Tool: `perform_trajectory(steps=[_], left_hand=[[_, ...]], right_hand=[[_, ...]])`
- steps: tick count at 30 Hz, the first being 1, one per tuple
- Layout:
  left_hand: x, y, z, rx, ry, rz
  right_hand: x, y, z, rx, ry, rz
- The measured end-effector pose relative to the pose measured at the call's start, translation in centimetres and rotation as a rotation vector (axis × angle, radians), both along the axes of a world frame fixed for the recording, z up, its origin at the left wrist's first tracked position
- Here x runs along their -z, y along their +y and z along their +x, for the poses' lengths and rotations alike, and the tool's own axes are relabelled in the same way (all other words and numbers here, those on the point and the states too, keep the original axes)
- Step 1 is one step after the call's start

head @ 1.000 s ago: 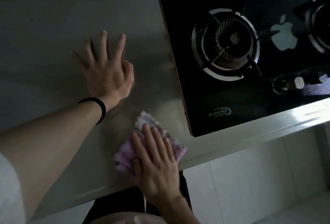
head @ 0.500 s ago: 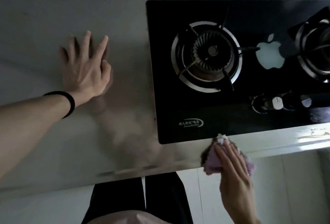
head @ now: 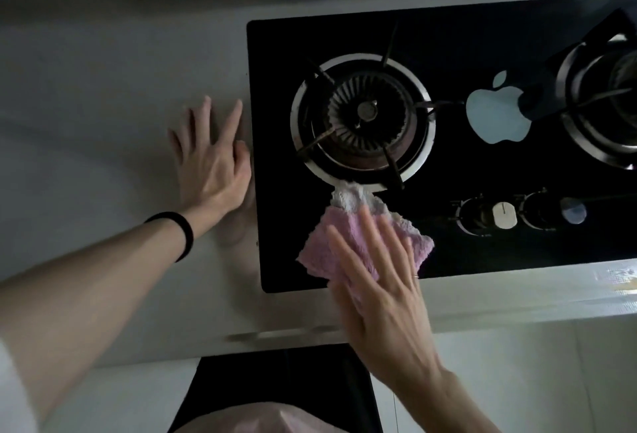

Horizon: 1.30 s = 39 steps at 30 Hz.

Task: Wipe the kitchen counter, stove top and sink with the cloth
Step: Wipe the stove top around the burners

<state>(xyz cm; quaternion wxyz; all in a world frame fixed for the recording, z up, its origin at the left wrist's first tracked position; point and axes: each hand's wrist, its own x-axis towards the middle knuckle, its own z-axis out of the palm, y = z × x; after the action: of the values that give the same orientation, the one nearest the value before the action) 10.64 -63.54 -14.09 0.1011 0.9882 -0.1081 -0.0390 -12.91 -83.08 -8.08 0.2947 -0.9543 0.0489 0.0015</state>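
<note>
- While the right hand [head: 375, 281] is pressing flat, fingers spread, it is pinning the cloth [head: 362, 236] on the stove top's [head: 448, 253] near-left area.
- Further left, the left hand [head: 210, 163] is lying open-fingered on the counter [head: 103, 88].
- Beyond, the cloth's white edge is touching the burner [head: 362, 119] ring.

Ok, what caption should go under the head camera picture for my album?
Right hand presses a pink cloth on the black stove top; left hand rests flat on the counter.

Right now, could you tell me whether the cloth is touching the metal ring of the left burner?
Touching. The head view shows the cloth's white edge lying over the near rim of the burner ring.
</note>
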Motion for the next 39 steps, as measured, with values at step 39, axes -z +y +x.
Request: perform_trajectory(steps=[39], left_hand=[[0.6, -0.2, -0.4, -0.022, -0.053, 0.048]], right_hand=[[2.7, 3.2, 5.0, -0.210, 0.154, -0.188]])
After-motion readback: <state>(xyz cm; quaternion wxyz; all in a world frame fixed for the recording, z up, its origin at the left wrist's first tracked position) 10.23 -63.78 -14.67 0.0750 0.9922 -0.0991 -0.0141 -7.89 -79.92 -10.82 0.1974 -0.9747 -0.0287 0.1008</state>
